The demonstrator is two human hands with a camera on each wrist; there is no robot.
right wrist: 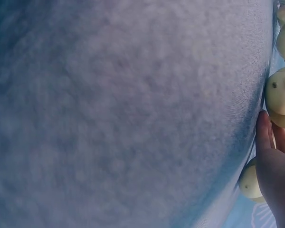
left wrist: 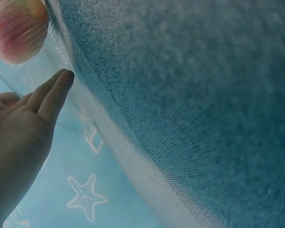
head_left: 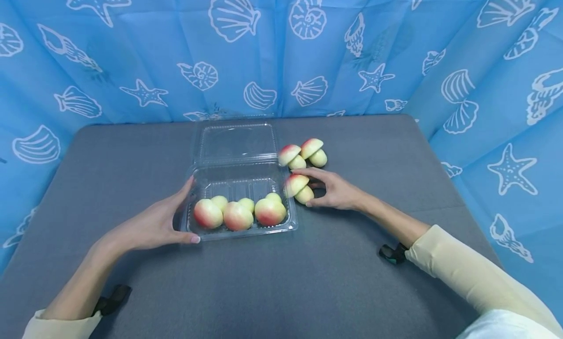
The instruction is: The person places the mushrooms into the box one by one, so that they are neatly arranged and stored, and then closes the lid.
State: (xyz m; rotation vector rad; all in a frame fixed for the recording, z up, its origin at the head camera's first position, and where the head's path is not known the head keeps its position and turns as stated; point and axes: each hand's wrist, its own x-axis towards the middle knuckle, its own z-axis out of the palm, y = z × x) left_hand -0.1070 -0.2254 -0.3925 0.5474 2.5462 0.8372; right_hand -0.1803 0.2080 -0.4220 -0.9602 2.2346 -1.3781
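Grey cloth (head_left: 325, 275) holds a box (head_left: 239, 235) between hands (head_left: 151, 225) (head_left: 337, 190), left spread, right pinching a mushroom (head_left: 297, 186).

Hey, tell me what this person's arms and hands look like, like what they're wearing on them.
The left hand and right hand are bare, with no gloves or rings visible. The left sleeve and right sleeve are plain cream. A small black device shows at the left forearm, another black device at the right. White fabric shows beside the right sleeve.

head view faces forward-down from above; both wrist views, close and tilted, share the table (head_left: 338, 270).
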